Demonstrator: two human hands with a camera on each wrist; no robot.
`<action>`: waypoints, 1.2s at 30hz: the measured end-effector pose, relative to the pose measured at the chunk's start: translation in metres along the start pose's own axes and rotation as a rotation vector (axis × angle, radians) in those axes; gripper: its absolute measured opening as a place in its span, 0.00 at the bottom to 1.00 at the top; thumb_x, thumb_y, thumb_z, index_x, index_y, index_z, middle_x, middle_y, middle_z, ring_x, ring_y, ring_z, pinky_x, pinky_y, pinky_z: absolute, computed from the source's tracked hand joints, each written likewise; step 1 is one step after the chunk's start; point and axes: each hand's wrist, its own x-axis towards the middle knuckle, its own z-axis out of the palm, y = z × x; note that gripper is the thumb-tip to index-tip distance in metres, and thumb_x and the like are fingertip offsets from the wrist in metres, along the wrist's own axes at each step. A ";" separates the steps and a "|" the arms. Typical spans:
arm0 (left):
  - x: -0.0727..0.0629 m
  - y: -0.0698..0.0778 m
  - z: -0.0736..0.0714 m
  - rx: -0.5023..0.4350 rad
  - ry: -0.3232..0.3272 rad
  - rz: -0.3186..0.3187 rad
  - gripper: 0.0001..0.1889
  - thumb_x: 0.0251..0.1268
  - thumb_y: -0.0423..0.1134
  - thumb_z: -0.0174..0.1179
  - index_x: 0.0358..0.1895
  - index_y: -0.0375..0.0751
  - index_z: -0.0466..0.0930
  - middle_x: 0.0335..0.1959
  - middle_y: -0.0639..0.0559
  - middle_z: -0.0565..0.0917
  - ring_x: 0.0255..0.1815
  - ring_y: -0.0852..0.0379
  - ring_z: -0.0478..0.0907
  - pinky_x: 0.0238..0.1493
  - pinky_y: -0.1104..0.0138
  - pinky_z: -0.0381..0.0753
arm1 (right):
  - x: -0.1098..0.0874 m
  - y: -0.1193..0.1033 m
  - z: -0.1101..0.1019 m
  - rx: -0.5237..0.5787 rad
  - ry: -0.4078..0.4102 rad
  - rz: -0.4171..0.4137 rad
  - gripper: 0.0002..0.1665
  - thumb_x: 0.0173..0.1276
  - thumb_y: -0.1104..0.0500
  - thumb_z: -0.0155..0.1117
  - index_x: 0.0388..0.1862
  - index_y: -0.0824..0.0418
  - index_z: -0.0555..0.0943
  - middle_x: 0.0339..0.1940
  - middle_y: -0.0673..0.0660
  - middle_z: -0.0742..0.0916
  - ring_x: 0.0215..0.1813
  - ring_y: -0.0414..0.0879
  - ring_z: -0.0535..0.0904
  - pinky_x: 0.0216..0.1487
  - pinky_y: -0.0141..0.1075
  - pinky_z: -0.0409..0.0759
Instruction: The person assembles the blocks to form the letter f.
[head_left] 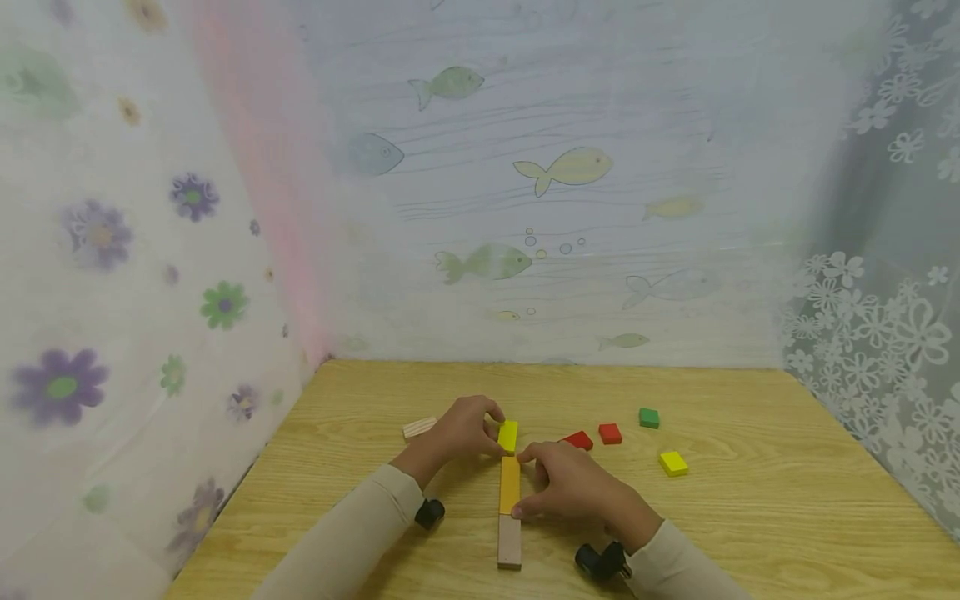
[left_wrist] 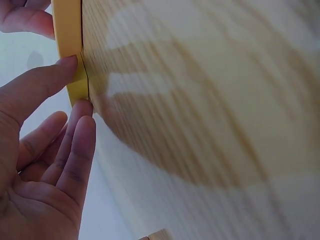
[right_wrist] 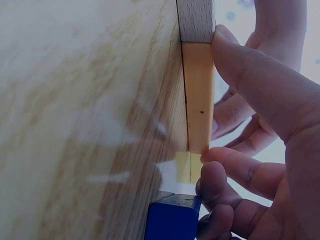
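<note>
The left hand (head_left: 467,427) pinches the far yellow block (head_left: 508,435), the right hand (head_left: 572,481) the orange block (head_left: 510,483); uneven pushing could knock the near brown block (head_left: 509,540) crooked.

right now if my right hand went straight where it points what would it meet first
Likely the orange rectangular wooden block: your right hand appears to touch it, though depth is unclear.
</note>
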 end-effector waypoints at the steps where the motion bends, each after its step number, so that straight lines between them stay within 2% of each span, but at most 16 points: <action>1: 0.000 0.000 0.000 -0.007 -0.001 -0.001 0.27 0.50 0.37 0.82 0.55 0.37 0.84 0.43 0.49 0.86 0.33 0.62 0.84 0.38 0.66 0.85 | 0.000 0.000 0.000 -0.001 0.000 0.001 0.45 0.53 0.36 0.83 0.64 0.57 0.81 0.28 0.48 0.78 0.27 0.40 0.69 0.28 0.31 0.64; 5: -0.002 -0.001 -0.002 -0.025 -0.007 -0.011 0.29 0.52 0.40 0.81 0.58 0.37 0.83 0.49 0.48 0.86 0.38 0.61 0.85 0.42 0.64 0.86 | 0.000 0.000 0.000 0.000 0.001 -0.001 0.44 0.53 0.37 0.83 0.64 0.57 0.81 0.28 0.48 0.78 0.27 0.40 0.69 0.28 0.32 0.64; 8: -0.001 -0.004 -0.003 -0.054 -0.010 -0.036 0.30 0.59 0.42 0.77 0.64 0.37 0.80 0.51 0.48 0.86 0.39 0.60 0.85 0.43 0.62 0.86 | 0.000 -0.001 0.000 -0.004 0.001 -0.001 0.44 0.53 0.37 0.83 0.64 0.57 0.81 0.28 0.48 0.78 0.27 0.40 0.69 0.28 0.31 0.65; 12: 0.001 -0.008 -0.002 -0.151 -0.025 -0.071 0.30 0.66 0.41 0.70 0.69 0.34 0.75 0.44 0.48 0.88 0.34 0.57 0.87 0.39 0.61 0.87 | 0.000 -0.001 0.000 -0.006 -0.002 0.003 0.44 0.53 0.37 0.83 0.64 0.57 0.81 0.28 0.47 0.79 0.27 0.40 0.69 0.28 0.31 0.65; 14: 0.002 -0.009 -0.001 -0.194 -0.033 -0.083 0.31 0.67 0.39 0.69 0.70 0.32 0.74 0.41 0.49 0.89 0.33 0.56 0.87 0.37 0.62 0.88 | 0.000 -0.002 -0.001 -0.004 -0.003 0.001 0.44 0.53 0.37 0.83 0.64 0.57 0.81 0.28 0.48 0.79 0.27 0.40 0.69 0.28 0.31 0.64; 24: 0.002 -0.006 -0.001 -0.242 -0.036 -0.111 0.29 0.66 0.35 0.70 0.70 0.34 0.76 0.38 0.50 0.89 0.32 0.55 0.87 0.36 0.62 0.88 | -0.001 -0.005 -0.001 -0.013 -0.005 -0.005 0.44 0.54 0.36 0.82 0.64 0.58 0.81 0.28 0.48 0.79 0.27 0.41 0.69 0.28 0.32 0.64; 29: 0.003 -0.006 0.000 -0.235 -0.031 -0.104 0.26 0.66 0.35 0.70 0.67 0.35 0.79 0.36 0.50 0.89 0.32 0.56 0.87 0.36 0.62 0.88 | -0.001 -0.006 -0.001 -0.053 0.001 0.002 0.45 0.53 0.35 0.82 0.64 0.58 0.82 0.26 0.48 0.78 0.27 0.40 0.69 0.27 0.32 0.64; 36: 0.002 -0.005 0.002 -0.280 -0.041 -0.102 0.24 0.66 0.34 0.70 0.65 0.34 0.81 0.36 0.49 0.89 0.32 0.55 0.88 0.36 0.62 0.89 | 0.000 -0.008 -0.001 -0.108 0.008 -0.003 0.44 0.53 0.36 0.82 0.64 0.59 0.84 0.22 0.47 0.77 0.24 0.40 0.67 0.25 0.32 0.61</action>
